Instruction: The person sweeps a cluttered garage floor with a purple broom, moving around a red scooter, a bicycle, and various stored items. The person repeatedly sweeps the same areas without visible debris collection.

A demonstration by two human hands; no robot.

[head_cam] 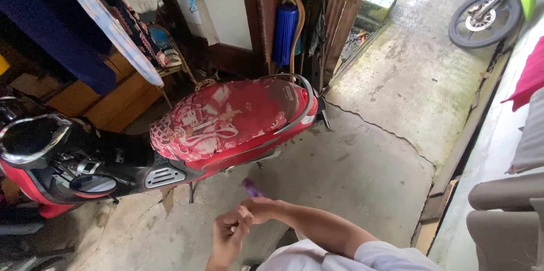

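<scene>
Cracked concrete floor [362, 175] lay under red scooter [226, 121]; green motorbike [498, 5] stood well apart. Right hand [262, 208] gripped purple object [251, 188]; left hand [228, 240] curled, contents unclear.

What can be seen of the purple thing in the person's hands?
Only a small part of the purple thing shows: a short, soft-looking end, blurred, sticking up and away from the right hand, whose fingers close around the rest. The left hand meets the right just below it, fingertips together near its hidden lower part. It is held in the air above the cracked concrete floor, close to the red scooter but not touching it. Its kind and material cannot be told.
</scene>
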